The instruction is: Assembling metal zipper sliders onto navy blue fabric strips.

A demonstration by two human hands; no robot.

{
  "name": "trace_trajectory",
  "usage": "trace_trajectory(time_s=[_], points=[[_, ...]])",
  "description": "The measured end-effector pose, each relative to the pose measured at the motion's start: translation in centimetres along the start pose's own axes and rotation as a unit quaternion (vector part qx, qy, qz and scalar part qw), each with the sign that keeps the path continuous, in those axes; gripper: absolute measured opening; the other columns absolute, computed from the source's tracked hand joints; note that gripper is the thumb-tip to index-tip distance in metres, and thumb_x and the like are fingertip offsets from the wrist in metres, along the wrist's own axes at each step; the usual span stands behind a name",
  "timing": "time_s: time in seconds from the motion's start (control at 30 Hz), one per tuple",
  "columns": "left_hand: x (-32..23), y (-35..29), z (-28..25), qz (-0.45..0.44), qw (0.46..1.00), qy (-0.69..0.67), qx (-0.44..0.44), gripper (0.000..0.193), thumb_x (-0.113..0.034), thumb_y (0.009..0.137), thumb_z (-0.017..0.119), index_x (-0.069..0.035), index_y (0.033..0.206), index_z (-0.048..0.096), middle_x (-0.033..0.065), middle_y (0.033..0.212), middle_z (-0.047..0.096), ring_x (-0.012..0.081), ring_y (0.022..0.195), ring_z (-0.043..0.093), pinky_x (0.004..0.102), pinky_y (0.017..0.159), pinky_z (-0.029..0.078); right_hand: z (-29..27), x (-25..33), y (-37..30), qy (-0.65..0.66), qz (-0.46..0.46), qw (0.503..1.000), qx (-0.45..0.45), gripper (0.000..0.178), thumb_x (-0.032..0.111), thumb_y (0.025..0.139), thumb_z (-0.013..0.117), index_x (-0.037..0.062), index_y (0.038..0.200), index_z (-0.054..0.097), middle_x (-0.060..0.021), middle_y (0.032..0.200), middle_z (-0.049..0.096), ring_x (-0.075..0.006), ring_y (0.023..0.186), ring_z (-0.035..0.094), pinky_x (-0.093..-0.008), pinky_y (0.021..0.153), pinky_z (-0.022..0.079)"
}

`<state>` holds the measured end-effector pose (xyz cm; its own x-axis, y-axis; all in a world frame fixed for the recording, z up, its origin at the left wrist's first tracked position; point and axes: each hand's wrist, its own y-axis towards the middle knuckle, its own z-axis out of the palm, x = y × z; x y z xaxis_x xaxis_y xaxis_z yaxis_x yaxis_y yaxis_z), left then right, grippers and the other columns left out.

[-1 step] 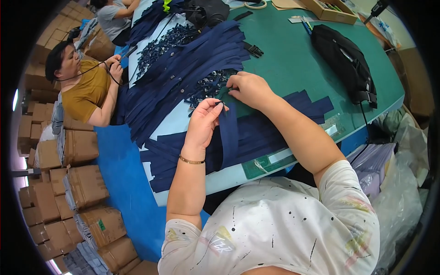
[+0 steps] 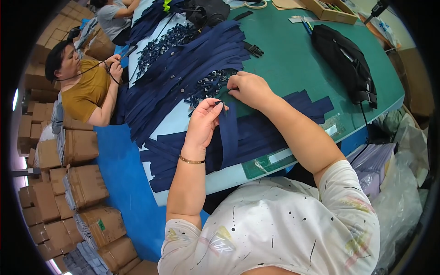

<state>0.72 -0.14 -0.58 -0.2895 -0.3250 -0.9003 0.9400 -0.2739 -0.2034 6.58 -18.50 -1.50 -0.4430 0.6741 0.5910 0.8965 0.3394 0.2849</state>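
My left hand (image 2: 205,121) is closed in a pinch on the upper end of a navy blue strap (image 2: 228,137), which hangs down from the fingertips. Just up and to the right, my right hand (image 2: 250,89) has its thumb and fingers pressed together. What they hold, if anything, is too small to make out. Beyond both hands lies a heap of small dark pieces with shiny metal bits (image 2: 206,87). Under my wrists, a stack of flat navy straps (image 2: 263,133) spreads along the near edge of the table.
More navy straps (image 2: 156,98) and small pieces (image 2: 162,48) cover the table's left side. On the green mat (image 2: 279,59) are a black bag (image 2: 341,62), a black buckle (image 2: 253,49) and a cardboard tray (image 2: 332,11). A co-worker (image 2: 91,87) sits at left; boxes (image 2: 87,185) stand behind.
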Motion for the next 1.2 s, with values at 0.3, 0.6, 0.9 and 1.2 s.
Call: trace_trajectory(time_s=[0.3, 0.6, 0.9, 1.2], points=[[-0.6, -0.6, 0.3, 0.041, 0.994, -0.091, 0.034, 0.012, -0.005, 0.091, 0.053, -0.004, 0.102, 0.056, 0.0061, 0.093, 0.063, 0.0129, 0.087, 0.061, 0.0240, 0.079, 0.049, -3.2, 1.8, 0.1, 0.223, -0.048, 0.973, -0.014, 0.015, 0.008, 0.075, 0.071, 0.0050, 0.088, 0.065, -0.0060, 0.079, 0.068, -0.0171, 0.072, 0.065, -0.0273, 0.066, 0.051], [-1.0, -1.1, 1.2, 0.112, 0.991, -0.070, -0.004, 0.013, -0.005, 0.091, 0.053, -0.003, 0.103, 0.057, 0.0059, 0.094, 0.062, 0.0122, 0.087, 0.059, 0.0245, 0.081, 0.047, -3.6, 2.7, -0.5, 0.339, -0.087, 0.935, 0.049, 0.019, -0.001, 0.076, 0.069, 0.0025, 0.095, 0.067, -0.0044, 0.087, 0.067, -0.0112, 0.075, 0.063, -0.0229, 0.068, 0.050], [-0.9, -1.1, 1.5, 0.204, 0.977, -0.014, -0.061, 0.010, -0.006, 0.089, 0.057, -0.004, 0.099, 0.058, 0.0027, 0.095, 0.060, 0.0096, 0.086, 0.055, 0.0218, 0.081, 0.043, -3.3, 1.7, 0.3, 0.263, -0.115, 0.957, -0.049, 0.018, 0.002, 0.076, 0.069, 0.0035, 0.094, 0.068, -0.0053, 0.089, 0.069, -0.0151, 0.086, 0.064, -0.0277, 0.078, 0.050], [0.4, -0.8, 1.4, 0.187, 0.970, 0.154, -0.024, 0.012, -0.003, 0.090, 0.055, -0.002, 0.101, 0.058, -0.0005, 0.100, 0.057, 0.0066, 0.092, 0.051, 0.0210, 0.085, 0.041, -1.9, 3.2, -0.5, 0.599, 0.001, 0.789, 0.133, 0.014, 0.000, 0.087, 0.057, 0.0023, 0.100, 0.062, -0.0081, 0.104, 0.065, -0.0153, 0.098, 0.060, -0.0289, 0.087, 0.048]])
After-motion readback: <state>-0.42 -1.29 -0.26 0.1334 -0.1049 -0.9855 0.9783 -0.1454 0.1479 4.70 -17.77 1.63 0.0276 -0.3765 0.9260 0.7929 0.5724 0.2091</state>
